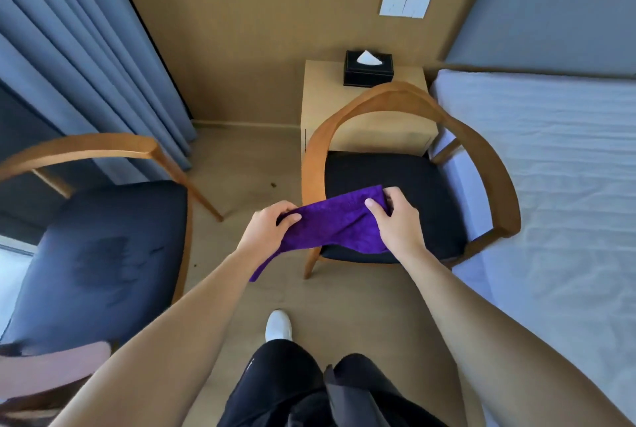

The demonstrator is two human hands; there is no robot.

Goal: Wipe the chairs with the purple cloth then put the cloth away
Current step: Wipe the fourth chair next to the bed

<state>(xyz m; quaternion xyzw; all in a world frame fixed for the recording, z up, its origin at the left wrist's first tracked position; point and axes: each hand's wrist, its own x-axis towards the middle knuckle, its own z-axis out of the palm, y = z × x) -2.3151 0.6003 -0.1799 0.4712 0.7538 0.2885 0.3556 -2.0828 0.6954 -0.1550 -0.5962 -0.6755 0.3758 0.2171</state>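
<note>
Both hands grip the purple cloth (339, 224) in the air: the left hand (270, 227) pinches its left end, the right hand (395, 216) curls thumb and fingers round its upper right corner. The cloth stretches between them, one corner hanging down, above the front edge of the right chair (423, 185) with its dark seat. The left chair (103, 254) stands apart, near the blue curtain (86, 65). Behind the right chair, a tissue box (368, 68) sits on the nightstand (330, 110), beside the bed (550, 168).
</note>
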